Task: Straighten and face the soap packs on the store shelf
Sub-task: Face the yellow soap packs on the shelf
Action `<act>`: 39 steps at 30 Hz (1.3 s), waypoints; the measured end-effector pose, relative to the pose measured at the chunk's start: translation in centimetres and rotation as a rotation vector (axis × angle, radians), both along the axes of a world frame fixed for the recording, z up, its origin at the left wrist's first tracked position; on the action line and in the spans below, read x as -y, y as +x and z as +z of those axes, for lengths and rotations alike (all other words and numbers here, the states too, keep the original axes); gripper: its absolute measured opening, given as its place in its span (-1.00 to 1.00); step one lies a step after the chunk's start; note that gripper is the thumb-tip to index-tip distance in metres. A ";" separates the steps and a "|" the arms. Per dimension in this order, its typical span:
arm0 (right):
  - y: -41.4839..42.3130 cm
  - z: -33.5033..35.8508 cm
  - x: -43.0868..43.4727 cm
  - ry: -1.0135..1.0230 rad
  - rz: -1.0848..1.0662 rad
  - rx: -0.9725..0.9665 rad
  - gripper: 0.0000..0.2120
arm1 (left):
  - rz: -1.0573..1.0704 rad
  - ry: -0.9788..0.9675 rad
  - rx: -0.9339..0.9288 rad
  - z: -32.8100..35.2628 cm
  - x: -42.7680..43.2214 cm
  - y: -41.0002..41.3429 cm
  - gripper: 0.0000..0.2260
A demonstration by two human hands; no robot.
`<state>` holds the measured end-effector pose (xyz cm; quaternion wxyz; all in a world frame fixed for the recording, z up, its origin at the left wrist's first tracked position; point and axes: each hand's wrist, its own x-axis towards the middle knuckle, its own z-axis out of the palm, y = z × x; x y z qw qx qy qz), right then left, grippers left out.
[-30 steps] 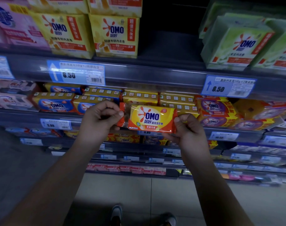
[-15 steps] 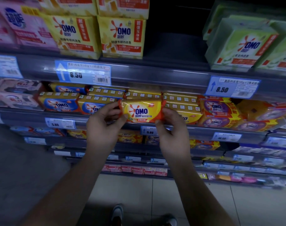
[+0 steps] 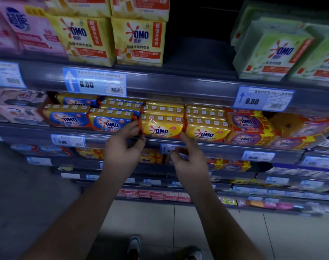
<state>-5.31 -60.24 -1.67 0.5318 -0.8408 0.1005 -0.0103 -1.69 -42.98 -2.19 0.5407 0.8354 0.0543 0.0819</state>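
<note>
Yellow OMO soap pack [image 3: 162, 127] sits face-out on the shelf lip [image 3: 206, 147], between two like packs. Left hand [image 3: 123, 149] touches its left end, fingers loosely curled; right hand [image 3: 190, 162] hovers just below its right corner, fingers spread, gripping nothing.

Yellow plastic-wrapped OMO soap pack [image 3: 162, 128]: on grey metal shelf [image 3: 216, 145], front row; blue-labelled pack [image 3: 111, 122] left, matching yellow pack [image 3: 206, 131] right, stacked packs behind.

head | faces forward-down (wide-angle) | close to shelf [image 3: 178, 141]
</note>
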 end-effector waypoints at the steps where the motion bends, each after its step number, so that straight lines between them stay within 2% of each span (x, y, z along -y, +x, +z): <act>1: -0.1 0.1 -0.1 0.010 0.005 -0.011 -0.44 | 0.005 -0.008 -0.009 0.0 0.0 0.1 -0.59; 6: 0.1 0.0 0.8 0.040 -0.003 -0.039 -0.48 | 0.022 -0.016 0.016 0.3 0.3 -0.5 -0.61; 10: 0.1 -0.2 3.1 0.086 -0.122 0.059 -0.67 | 0.088 0.030 0.155 0.4 1.9 -1.8 -0.68; 13: -0.3 -0.1 5.8 0.139 -0.258 0.090 -0.73 | -0.023 0.098 0.204 0.5 4.9 -2.4 -0.69; 16: -0.7 0.0 8.5 0.111 -0.310 0.099 -0.71 | -0.140 0.143 0.106 0.3 8.8 -2.3 -0.57; 20: -0.8 0.0 10.2 0.028 -0.227 0.051 -0.65 | -0.049 0.043 0.041 0.3 12.5 -2.5 -0.45; 24: -0.7 0.0 10.2 -0.055 -0.136 0.041 -0.50 | 0.044 0.029 0.082 -0.2 14.6 -3.1 -0.45; 27: -0.4 0.3 10.4 -0.049 -0.096 0.057 -0.50 | 0.086 -0.068 0.080 -0.3 15.6 -2.9 -0.48; 30: -0.2 0.3 11.1 0.029 -0.091 0.045 -0.54 | 0.186 -0.136 0.123 0.1 15.7 -2.6 -0.59; 34: -0.5 0.5 12.0 0.105 -0.083 0.179 -0.55 | 0.200 -0.126 0.227 1.2 15.4 -2.8 -0.60; 36: -0.4 0.9 12.5 0.151 -0.077 0.240 -0.66 | 0.184 -0.132 0.214 1.7 15.1 -2.9 -0.63; 38: -0.4 1.1 13.4 0.207 -0.031 0.273 -0.86 | 0.151 -0.220 0.179 1.9 14.6 -3.1 -0.66; 39: -0.4 1.2 13.9 0.241 -0.011 0.281 -0.82 | 0.128 -0.282 0.157 1.9 14.3 -3.3 -0.68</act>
